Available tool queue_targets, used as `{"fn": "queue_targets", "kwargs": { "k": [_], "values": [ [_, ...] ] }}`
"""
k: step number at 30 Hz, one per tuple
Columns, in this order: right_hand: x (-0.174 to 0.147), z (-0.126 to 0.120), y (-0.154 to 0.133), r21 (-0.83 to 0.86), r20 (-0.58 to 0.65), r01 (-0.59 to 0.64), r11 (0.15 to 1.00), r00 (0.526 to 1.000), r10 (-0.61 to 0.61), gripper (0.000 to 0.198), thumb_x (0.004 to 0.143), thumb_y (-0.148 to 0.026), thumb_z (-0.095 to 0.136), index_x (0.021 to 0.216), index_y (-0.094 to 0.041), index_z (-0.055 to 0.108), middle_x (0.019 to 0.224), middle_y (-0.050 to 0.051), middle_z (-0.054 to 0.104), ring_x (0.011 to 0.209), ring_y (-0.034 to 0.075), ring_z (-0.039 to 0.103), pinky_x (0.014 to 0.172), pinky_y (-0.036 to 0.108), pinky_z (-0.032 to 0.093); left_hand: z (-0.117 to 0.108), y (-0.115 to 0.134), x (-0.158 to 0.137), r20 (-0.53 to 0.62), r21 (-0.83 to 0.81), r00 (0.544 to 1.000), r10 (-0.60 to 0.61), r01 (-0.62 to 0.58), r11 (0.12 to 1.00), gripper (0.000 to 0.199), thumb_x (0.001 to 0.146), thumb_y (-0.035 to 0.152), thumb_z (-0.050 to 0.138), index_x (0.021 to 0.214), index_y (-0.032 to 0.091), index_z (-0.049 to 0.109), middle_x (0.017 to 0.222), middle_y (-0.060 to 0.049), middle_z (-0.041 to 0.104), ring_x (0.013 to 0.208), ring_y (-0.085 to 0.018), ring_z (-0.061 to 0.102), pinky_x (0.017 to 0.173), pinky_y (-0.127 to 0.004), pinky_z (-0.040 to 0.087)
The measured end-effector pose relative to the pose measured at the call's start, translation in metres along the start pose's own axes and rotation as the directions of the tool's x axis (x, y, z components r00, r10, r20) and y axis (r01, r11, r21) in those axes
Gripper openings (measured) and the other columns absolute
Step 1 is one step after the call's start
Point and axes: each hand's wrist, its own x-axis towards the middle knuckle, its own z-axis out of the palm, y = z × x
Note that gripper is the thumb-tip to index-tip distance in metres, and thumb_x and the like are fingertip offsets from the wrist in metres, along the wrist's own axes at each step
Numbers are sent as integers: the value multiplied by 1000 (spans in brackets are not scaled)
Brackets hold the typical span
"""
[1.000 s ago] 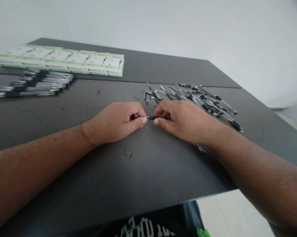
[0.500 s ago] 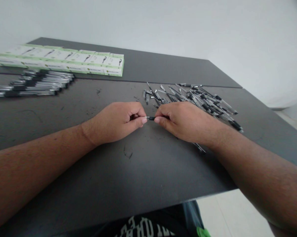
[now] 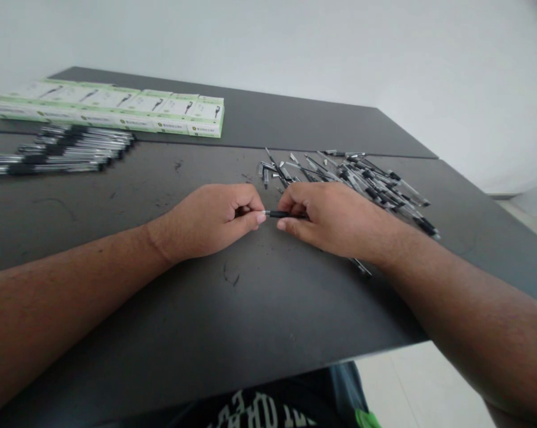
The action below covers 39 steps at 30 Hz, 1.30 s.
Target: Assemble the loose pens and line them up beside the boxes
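Black-gripped pen (image 3: 275, 214), above the desk (image 3: 259, 321) between left hand (image 3: 214, 219), pinching its pale section (image 3: 267, 213), and right hand (image 3: 333, 217), curled about it, contact unclear. Probably light, stiff, slick; best held at the grip (image 3: 280, 214).

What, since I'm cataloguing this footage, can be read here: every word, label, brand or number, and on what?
Nothing can be quoted with certainty.
Row of boxes: printed labels and small emblems, too small and blurred to read.
Dark clothing: large pale letters, cut off and unclear.
Laid-out pens, loose pens, held pen piece: no legible text.
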Motion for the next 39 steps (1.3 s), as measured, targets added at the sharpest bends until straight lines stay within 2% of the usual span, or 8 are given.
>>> {"fn": "queue_targets", "kwargs": {
  "k": [6, 11, 16, 21, 26, 31, 36, 39],
  "values": [
    [0, -1, 0, -52, 52, 38, 998, 998, -35, 31, 116, -36, 57, 113, -21, 85, 107, 9, 88, 95, 25, 76, 83, 36, 46, 0, 1, 1, -3, -8, 1000, 23, -23, 1000, 27, 100, 47, 58, 94, 24, 73, 81, 0, 77, 73, -18, 66, 73, -33, 44],
    [0, 0, 0, 2, 3, -12, 1000, 1000, 12, 20, 107, -37, 73, 117, -23, 83, 101, 5, 87, 88, 23, 74, 77, 34, 45, -1, 1, 0, -2, -8, 1000, 18, -18, 1000, 27, 101, 47, 59, 95, 24, 74, 81, 0, 77, 72, -18, 67, 71, -32, 44],
    [1, -1, -1, -60, 66, 39, 997, 997, -35, 34, 117, -36, 55, 114, -21, 85, 109, 9, 88, 97, 26, 76, 84, 36, 48, 0, 1, 0, -10, -11, 1000, 25, -25, 1000, 27, 102, 46, 60, 96, 25, 75, 80, 0, 78, 72, -18, 67, 72, -32, 45],
    [-1, -1, 0, 3, 14, 11, 1000, 1000, -11, 23, 107, -36, 73, 123, -22, 83, 106, 6, 88, 92, 24, 76, 79, 34, 47, 0, 1, 0, 1, -1, 1000, 16, -16, 1000, 27, 102, 46, 60, 98, 24, 76, 82, -1, 79, 74, -19, 68, 72, -32, 45],
    [0, 0, -1, -70, 77, 42, 997, 996, -36, 31, 117, -36, 57, 111, -21, 84, 107, 9, 88, 97, 26, 76, 84, 36, 47, 0, 1, 0, 9, -4, 1000, 10, -10, 1000, 27, 102, 46, 60, 96, 24, 75, 82, 0, 78, 75, -19, 68, 73, -32, 45],
    [0, 0, 0, -10, 15, -8, 1000, 1000, 8, 20, 108, -36, 72, 118, -23, 83, 104, 6, 87, 90, 24, 75, 78, 33, 46, -1, 2, 0, 12, -9, 1000, 2, -2, 1000, 26, 101, 46, 60, 94, 25, 73, 80, -1, 76, 74, -19, 67, 73, -33, 44],
    [0, -1, 0, -51, 54, 42, 998, 998, -39, 29, 115, -36, 58, 112, -23, 84, 104, 7, 87, 93, 25, 75, 81, 35, 46, -2, 3, 0, 21, -11, 1000, 2, -2, 1000, 26, 101, 46, 60, 95, 25, 73, 81, -1, 77, 75, -19, 68, 74, -33, 45],
    [0, 0, 0, -6, 27, 19, 1000, 999, -18, 24, 111, -37, 67, 120, -23, 84, 104, 6, 88, 91, 24, 75, 80, 34, 47, -2, 2, 0, 12, -3, 1000, 4, -4, 1000, 27, 102, 47, 59, 96, 25, 74, 81, 0, 78, 75, -19, 69, 73, -33, 45]
  ]
}}
